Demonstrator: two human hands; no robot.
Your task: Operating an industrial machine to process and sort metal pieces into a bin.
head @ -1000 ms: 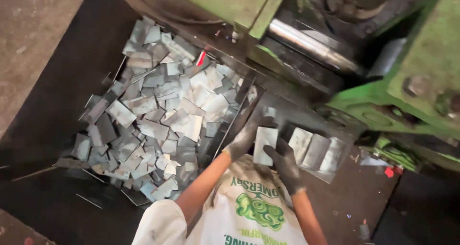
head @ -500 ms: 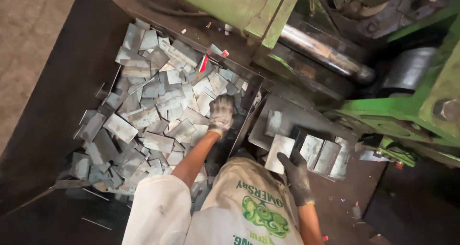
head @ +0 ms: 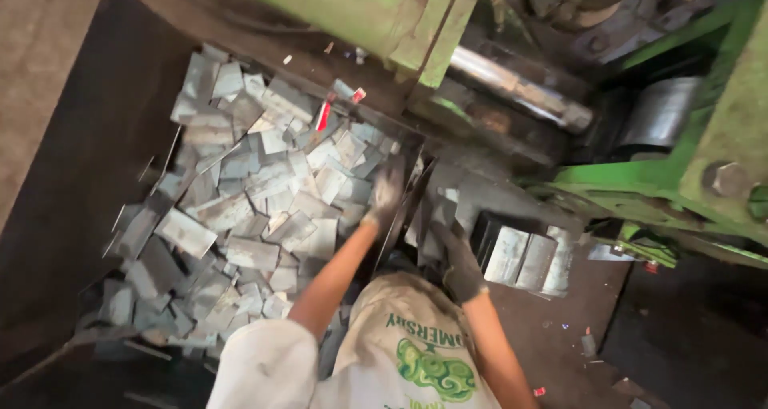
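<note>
At your far left, the heap of grey metal plates (head: pixel 240 209) fills the dark bin (head: pixel 104 137), lying flat and overlapping at every angle, so the heap has no single long axis. A small red piece (head: pixel 323 114) sticks up near the heap's far edge.

Your left hand (head: pixel 386 194), in a pale glove, sits at the heap's right edge, reaching forward along your forearm. It is blurred, and you cannot tell whether its fingers are spread or curled on a plate. The nearest plates lie just left of and under that hand, touching or nearly so. This is the hand closer to the heap.

Just right of it, a thin dark divider (head: pixel 408 209) stands on edge, separating the bin from the side tray. Your right hand (head: pixel 458 258), in a dark glove, is on the tray side, low and close to your body. Its fingers look curled downward, but whether they pinch anything is hidden by blur.

Further right, a short row of plates (head: pixel 524 257) stands on edge, leaning together, their faces turned toward you and their long sides running up and away. They lie just right of your right hand, apart from it.

Beyond stands the green machine frame (head: pixel 704 153), with a shiny steel roller (head: pixel 520 89).
</note>
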